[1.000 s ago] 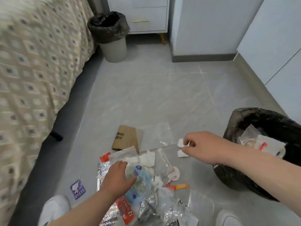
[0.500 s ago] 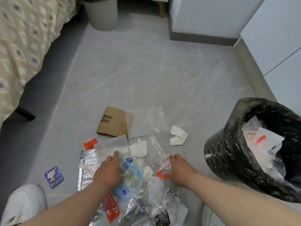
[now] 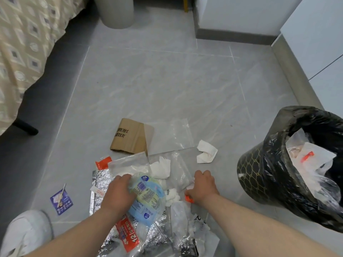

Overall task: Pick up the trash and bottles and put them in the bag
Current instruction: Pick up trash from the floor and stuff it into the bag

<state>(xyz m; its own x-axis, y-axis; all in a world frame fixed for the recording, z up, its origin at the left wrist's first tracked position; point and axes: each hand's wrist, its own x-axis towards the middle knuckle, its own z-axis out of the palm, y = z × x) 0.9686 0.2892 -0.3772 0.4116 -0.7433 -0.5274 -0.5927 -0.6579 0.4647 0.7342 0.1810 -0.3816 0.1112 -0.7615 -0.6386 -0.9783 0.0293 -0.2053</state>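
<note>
Black bag (image 3: 274, 164) at right, mouth open upward, beside the trash pile (image 3: 157, 231) on the floor (image 3: 157, 86).
The blue wrapper (image 3: 146, 197) lies lengthwise away from the person; left hand (image 3: 118, 193) grips its edge, right hand (image 3: 203, 186) pinches small scraps (image 3: 189, 198).

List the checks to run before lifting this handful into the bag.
1. Left hand grips the blue packet: ok.
2. Right hand has a hold: cannot tell; what it holds is hidden under the hand.
3. Bag mouth open: ok.
4. Room in the bag: ok, though trash already lies inside.
5. All trash gathered: not ok; the white tissue and the cardboard lie loose.
</note>
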